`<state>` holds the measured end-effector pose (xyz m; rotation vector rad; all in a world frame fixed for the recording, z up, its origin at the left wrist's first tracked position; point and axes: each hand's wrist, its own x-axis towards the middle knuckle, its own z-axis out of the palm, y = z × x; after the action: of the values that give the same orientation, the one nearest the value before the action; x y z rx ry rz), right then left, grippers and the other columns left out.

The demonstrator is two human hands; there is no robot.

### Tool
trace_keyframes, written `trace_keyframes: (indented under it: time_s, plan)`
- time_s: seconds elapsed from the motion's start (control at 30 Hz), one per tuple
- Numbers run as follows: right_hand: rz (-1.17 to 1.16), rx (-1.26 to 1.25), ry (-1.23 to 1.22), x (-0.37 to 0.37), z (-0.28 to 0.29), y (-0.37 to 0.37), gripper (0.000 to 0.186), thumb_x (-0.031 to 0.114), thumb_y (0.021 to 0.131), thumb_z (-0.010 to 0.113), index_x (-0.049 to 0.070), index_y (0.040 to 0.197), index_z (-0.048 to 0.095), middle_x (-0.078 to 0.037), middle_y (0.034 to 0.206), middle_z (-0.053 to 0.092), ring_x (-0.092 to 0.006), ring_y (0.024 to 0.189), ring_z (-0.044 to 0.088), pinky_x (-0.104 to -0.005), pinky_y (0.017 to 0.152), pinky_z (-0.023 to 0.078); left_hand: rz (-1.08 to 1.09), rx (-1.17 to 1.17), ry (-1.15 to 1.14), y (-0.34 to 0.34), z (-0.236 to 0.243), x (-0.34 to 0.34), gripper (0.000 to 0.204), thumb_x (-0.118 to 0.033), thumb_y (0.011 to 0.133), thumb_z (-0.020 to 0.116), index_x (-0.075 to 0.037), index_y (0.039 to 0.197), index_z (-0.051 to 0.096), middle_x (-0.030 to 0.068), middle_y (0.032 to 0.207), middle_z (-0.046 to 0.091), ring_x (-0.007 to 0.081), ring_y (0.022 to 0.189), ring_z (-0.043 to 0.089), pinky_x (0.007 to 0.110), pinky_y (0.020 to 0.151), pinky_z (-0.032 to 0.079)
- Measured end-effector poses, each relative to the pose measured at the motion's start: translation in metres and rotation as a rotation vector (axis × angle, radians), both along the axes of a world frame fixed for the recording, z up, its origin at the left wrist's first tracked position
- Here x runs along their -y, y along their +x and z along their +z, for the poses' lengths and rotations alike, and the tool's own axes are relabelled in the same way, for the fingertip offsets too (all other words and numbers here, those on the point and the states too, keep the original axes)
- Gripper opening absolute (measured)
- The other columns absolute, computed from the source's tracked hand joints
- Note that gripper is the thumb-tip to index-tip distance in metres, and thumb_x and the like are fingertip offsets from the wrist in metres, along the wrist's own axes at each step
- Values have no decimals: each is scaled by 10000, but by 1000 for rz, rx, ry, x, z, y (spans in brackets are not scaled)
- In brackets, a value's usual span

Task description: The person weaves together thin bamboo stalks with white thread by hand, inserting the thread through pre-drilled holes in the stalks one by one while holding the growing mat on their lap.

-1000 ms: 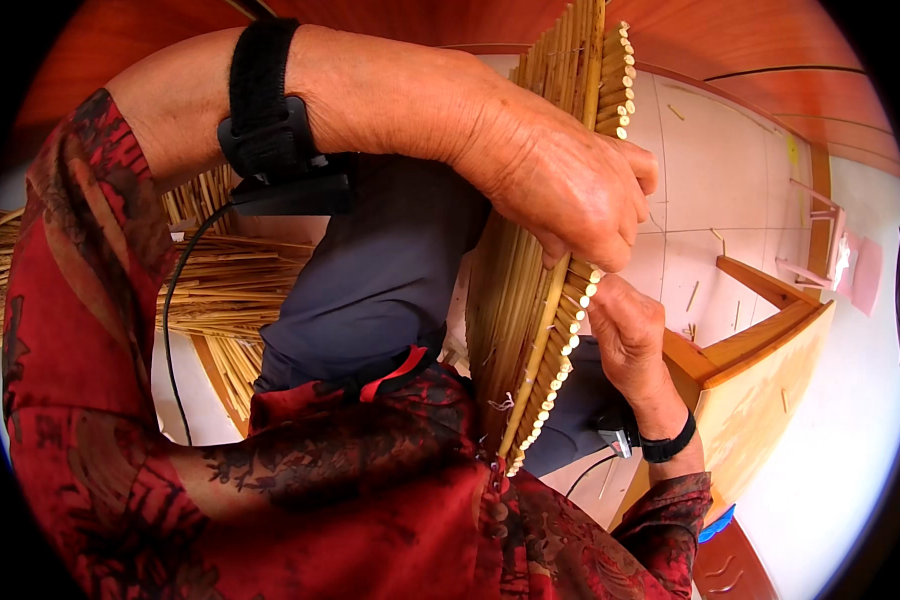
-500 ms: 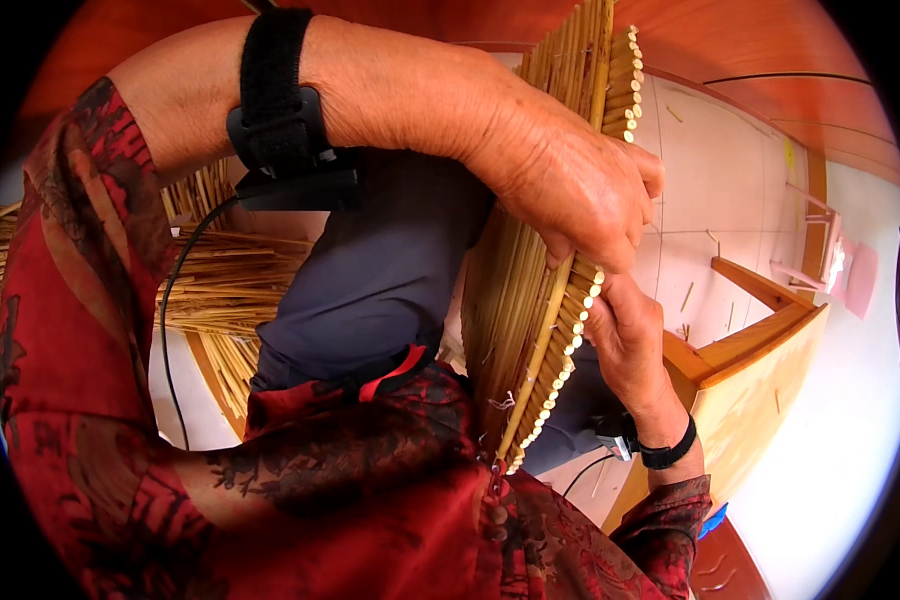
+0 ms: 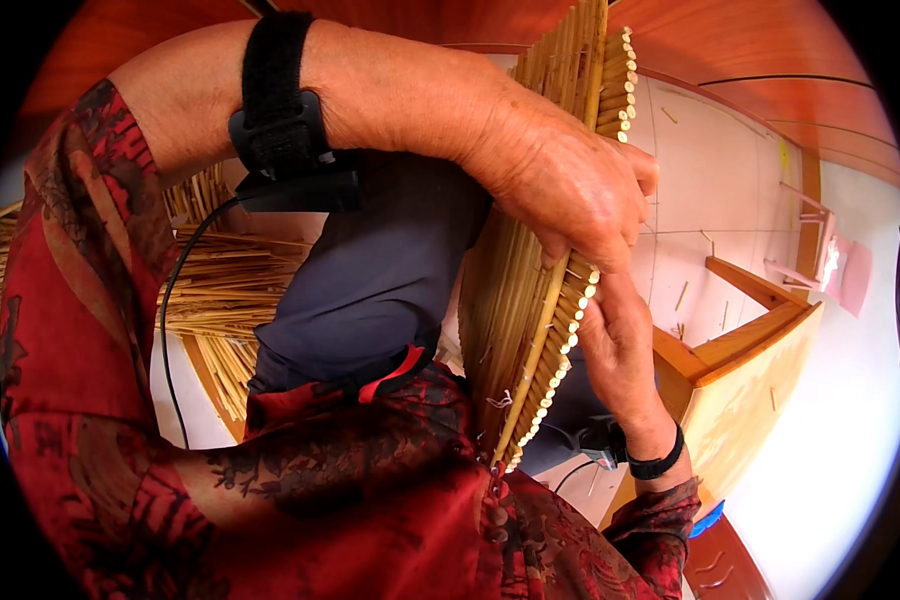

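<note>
A panel of straw-coloured stalks, bound side by side, stands on edge against my lap, its near end at my shirt. One long stalk runs along its edge as a rail, and the pale cut ends form a row beside it. Over the top comes my left hand, closed with its fingers wrapped round the rail and the edge. Just below, at the cut ends, my right hand is partly closed. Its fingertips are hidden beneath the left hand, so what they pinch cannot be seen. A white thread tuft sticks out lower on the panel.
Bundles of loose stalks lie at the left. A wooden frame like an upturned stool stands at the right, with a small pink chair farther off. Stalk bits litter the pale tiled floor. Reddish wooden panels border the far side.
My right hand has shifted a little left and its wrist has turned. Panel and left hand have moved slightly left, with the left hand's grip kept.
</note>
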<state>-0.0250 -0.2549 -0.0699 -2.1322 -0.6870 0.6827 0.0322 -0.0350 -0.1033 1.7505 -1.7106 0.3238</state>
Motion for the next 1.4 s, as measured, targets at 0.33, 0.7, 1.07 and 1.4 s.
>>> trace_keyframes:
  time_s: [0.33,0.7,1.07,1.4]
  plan:
    - [-210,-210,174,-1,-15,-8,172,-3,910,487,-17,1081,487,14,719,414,-75,649,394,-236,565,366,11,82,63,4,6,0,87,-176,805,569,-106,805,518,18,758,535,212,795,565,382,857,389]
    - [-237,682,-182,73,50,30,262,16,889,606,57,1146,633,-155,1086,635,-302,942,631,-351,825,502,240,-49,132,45,19,19,304,-239,675,746,-66,824,544,60,783,587,277,776,600,381,689,452]
    - [-167,1431,-45,73,66,10,208,24,710,731,64,881,619,-62,764,543,-244,717,537,-365,649,425,771,-27,164,44,119,29,348,-267,718,777,-18,828,560,145,769,592,369,767,597,446,644,456]
    - [-152,1492,187,68,38,39,193,15,734,693,57,907,619,-49,763,548,-236,701,530,-361,642,414,1021,-392,159,8,159,23,372,-292,718,736,18,916,674,208,777,657,323,744,643,408,699,499]
